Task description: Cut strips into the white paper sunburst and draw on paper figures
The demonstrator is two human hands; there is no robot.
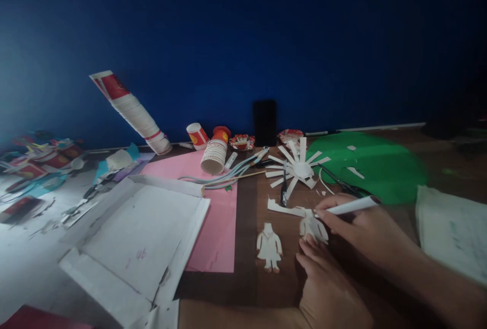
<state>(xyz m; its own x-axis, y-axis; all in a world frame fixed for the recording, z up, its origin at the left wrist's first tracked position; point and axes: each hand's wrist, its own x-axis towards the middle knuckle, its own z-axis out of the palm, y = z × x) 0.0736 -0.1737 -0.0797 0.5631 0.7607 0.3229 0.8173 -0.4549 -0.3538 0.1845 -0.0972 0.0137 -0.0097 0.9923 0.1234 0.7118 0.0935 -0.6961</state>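
My right hand [350,220] is closed around a white marker [355,205]. Its tip end is at the top of a white paper doll cutout [312,226] with reddish-brown marks along the edges. Fingers of my left hand [323,281] lie outstretched on the lower part of that cutout, which they partly hide. Just left of it, a second paper doll cutout [270,248] lies flat, with a drawn collar and brown feet. A strip of white paper [283,208] reaches to the cutout under my hands. Beyond it, a cut-open white paper cup [303,168] spreads its strips.
Scissors [344,183] lie by a green paper circle [369,164]. Pink paper [216,237] and an open white box [152,237] are on the left. Behind stand a leaning stack of paper cups [135,110] and a dark phone [265,122]. White fabric-like material [449,232] lies right.
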